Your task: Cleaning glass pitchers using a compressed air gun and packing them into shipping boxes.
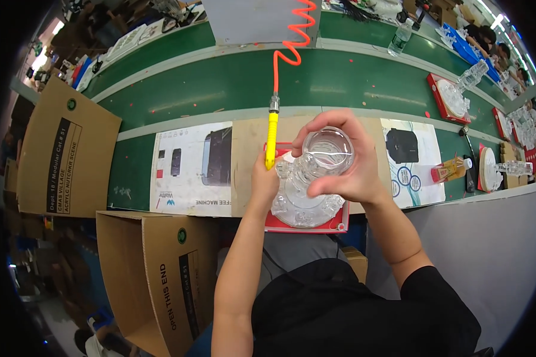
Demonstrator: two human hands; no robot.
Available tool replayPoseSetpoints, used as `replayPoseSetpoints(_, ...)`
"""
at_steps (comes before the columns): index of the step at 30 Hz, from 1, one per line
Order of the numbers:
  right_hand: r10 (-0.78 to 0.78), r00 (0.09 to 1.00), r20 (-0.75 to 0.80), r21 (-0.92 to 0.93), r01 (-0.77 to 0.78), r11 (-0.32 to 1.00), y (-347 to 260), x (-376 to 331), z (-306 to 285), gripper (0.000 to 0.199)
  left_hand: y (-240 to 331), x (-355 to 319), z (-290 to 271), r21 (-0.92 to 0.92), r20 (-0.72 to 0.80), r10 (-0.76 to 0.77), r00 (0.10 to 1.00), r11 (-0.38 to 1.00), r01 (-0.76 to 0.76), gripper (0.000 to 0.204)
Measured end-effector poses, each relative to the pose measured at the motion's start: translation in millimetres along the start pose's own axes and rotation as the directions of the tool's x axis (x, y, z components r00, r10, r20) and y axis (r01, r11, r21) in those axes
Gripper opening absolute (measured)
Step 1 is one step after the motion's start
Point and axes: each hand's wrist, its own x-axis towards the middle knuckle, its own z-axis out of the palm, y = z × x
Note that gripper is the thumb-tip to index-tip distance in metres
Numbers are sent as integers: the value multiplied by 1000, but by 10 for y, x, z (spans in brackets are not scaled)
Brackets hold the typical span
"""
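Observation:
My right hand (pixel 360 163) is curled round a clear, hollow cylinder (pixel 327 149), its open round end facing up. My left hand (pixel 264 183) closes on the lower end of a slim yellow air blow gun (pixel 272 134), which hangs from a coiled orange-red hose (pixel 295 44). Under both hands lies a clear, disc-shaped plastic piece (pixel 304 208) with small molded figures round its edge. It rests on a red tray (pixel 307 231) at the bench's near edge. How the cylinder joins the disc is hidden by my right hand.
Flattened cardboard (pixel 247 196) covers the near bench. Two brown cartons (pixel 77 154) stand at left, the lower one open. To the right are a drink bottle (pixel 451 169) and more clear pieces on red trays (pixel 452 98). A green-labelled bottle (pixel 401 38) stands farther back.

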Motion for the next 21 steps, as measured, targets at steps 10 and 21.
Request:
replayPoseSetpoints(10, 50, 990, -133, -64, -59, 996, -47, 31, 43, 44, -237, 44, 13, -33, 10, 117, 993, 993, -117, 29)
replayPoseSetpoints(21, 11, 994, -104, -40, -15, 999, -8, 80, -110, 53, -205, 23, 109, 145, -15, 270, 963, 953, -265, 32)
